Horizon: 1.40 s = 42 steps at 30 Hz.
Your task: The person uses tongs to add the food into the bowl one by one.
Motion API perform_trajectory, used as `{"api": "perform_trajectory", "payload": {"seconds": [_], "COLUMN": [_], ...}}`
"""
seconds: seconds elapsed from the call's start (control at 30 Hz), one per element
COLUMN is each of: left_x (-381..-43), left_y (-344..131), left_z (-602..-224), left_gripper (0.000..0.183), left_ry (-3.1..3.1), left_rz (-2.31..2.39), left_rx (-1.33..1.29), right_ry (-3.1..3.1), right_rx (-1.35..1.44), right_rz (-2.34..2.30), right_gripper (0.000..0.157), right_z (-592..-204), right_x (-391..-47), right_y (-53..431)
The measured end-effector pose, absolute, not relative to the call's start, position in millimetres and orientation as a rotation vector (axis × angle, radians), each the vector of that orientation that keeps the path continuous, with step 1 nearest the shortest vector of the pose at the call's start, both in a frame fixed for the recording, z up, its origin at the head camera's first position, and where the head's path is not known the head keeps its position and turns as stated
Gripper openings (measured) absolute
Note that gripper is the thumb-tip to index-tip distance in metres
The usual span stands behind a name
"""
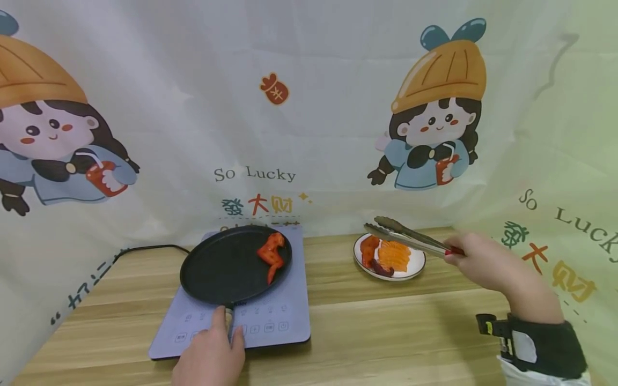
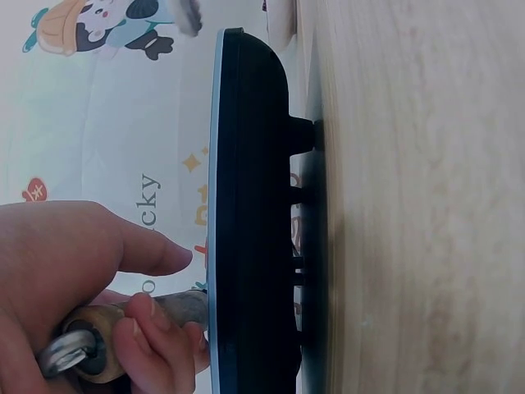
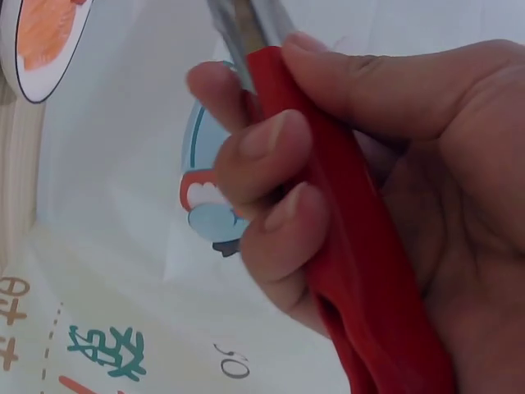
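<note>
Left hand (image 1: pixel 210 354) grips the pan's handle (image 1: pixel 229 317). Pan (image 1: pixel 219 268) is on the cooker (image 1: pixel 295 300); likely stiff, weighty, best held there. Wing (image 1: pixel 271 256) lies at pan's right: probably light, soft, slick; pinch mid-piece. Plate (image 1: pixel 416 262) looks breakable. Tongs (image 1: pixel 410 242) above it, likely springy, right hand (image 1: pixel 483 262) wrapped round their red grips (image 3: pixel 353 222).

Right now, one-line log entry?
left hand: grips frying-pan handle | right hand: holds red-handled tongs near plate | chicken wing: in frying pan

Two hands (image 1: pixel 212 348) — one pan (image 1: pixel 224 260), one cooktop (image 1: pixel 270 317), one plate (image 1: pixel 417 261), one pair of tongs (image 3: pixel 358 238)
</note>
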<state>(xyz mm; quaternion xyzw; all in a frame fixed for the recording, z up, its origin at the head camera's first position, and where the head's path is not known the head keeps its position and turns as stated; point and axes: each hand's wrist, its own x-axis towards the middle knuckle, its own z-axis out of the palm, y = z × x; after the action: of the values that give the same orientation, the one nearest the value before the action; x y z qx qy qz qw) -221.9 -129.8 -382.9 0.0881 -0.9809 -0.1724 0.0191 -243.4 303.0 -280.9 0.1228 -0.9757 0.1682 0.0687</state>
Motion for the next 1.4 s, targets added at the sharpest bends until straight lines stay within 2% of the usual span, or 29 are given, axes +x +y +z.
{"api": "perform_trajectory", "payload": {"seconds": [0.3,1.4], "left_x": [-220.5,-222.1], "left_y": [-130.1,-131.5], "left_z": [-382.9,-385.9], "left_gripper": [0.063,0.061], "left_ry": [-3.033,-2.995], "left_rz": [-0.537,-0.624], "left_rx": [0.269,0.243], "right_ry": [-3.057,-3.207], "right_rx": [0.350,0.174], "right_rz": [0.575,0.764], "right_gripper": [0.014,0.013], "right_z": [-285.3,-298.7], "right_x": [-241.3,-244.2], "right_y": [306.2,295.5]}}
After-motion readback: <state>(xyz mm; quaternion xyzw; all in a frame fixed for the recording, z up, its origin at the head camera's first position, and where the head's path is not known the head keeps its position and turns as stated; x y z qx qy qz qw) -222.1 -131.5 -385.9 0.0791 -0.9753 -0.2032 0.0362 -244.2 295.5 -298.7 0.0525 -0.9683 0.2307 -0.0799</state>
